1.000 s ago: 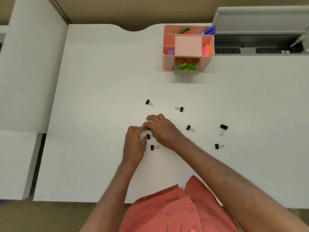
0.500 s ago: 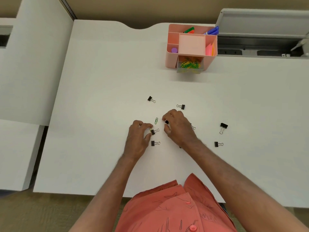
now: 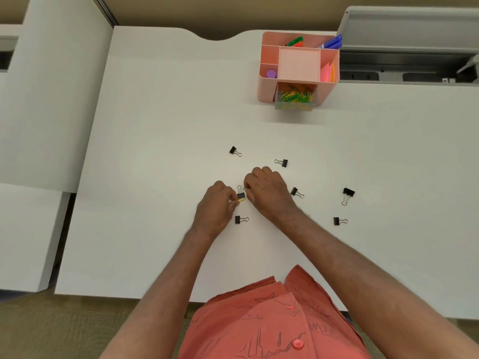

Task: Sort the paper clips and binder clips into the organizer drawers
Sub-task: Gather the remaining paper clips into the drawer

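- Binder clips are scattered on the white worktop; one black binder clip with something yellowish under it sits pinched at the left hand fingertips.
- Right hand is curled just beside it, fingertips closed on a thin wire bit; can't tell exactly what.
- Another clip lies just below the left hand, one more just right of the right hand.
- Pink organizer stands well beyond both hands, its clear drawer pulled out and full of colored paper clips.
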